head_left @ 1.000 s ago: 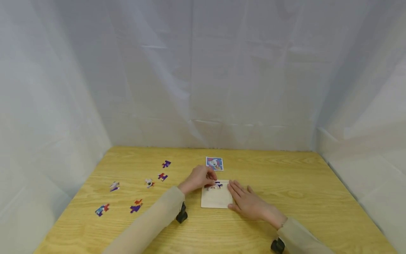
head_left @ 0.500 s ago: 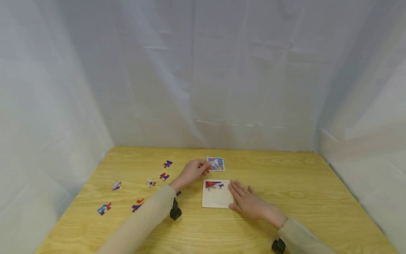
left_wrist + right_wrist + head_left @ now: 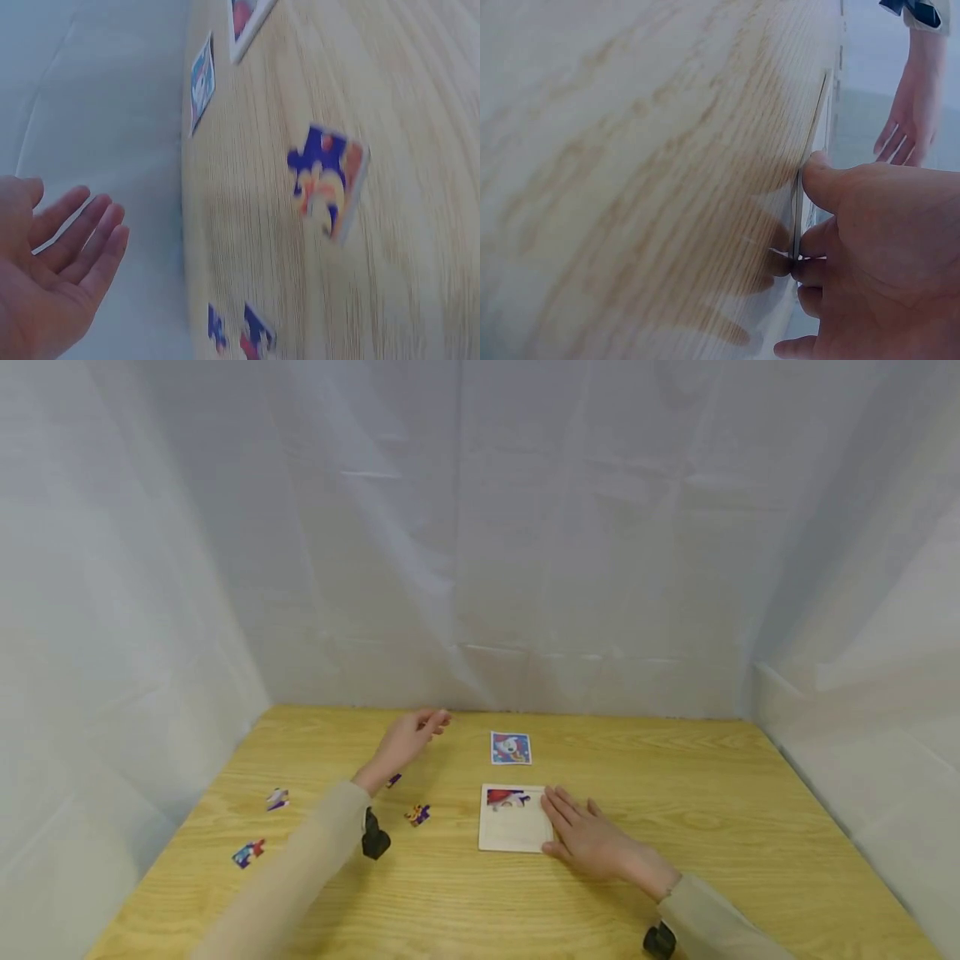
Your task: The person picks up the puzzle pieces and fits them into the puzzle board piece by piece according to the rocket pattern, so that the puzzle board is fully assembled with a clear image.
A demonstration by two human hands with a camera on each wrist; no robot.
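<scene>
Head view: 4 loose puzzle pieces [image 3: 418, 814], 1 board [image 3: 513, 831], 1 card [image 3: 511, 748], both hands' fingers [image 3: 435, 720] spread.

No legible text, label, brand, number or sign in any view. Small picture card [image 3: 511, 748]: printed cartoon image only, no lettering resolvable. Puzzle board [image 3: 514, 830] and loose puzzle pieces [image 3: 417, 814]: colour patches only. Wrist views blurred; nothing readable there.

tabletop [image 3: 675, 793]: pale wood, visible grain, smooth matt | puzzle tray [image 3: 513, 835]: light, matt board | puzzle piece [image 3: 327, 180]: flat card, printed colour face | backdrop [image 3: 480, 527]: white cloth, creased, faint sheen | sleeves [image 3: 300, 868]: beige cloth
</scene>
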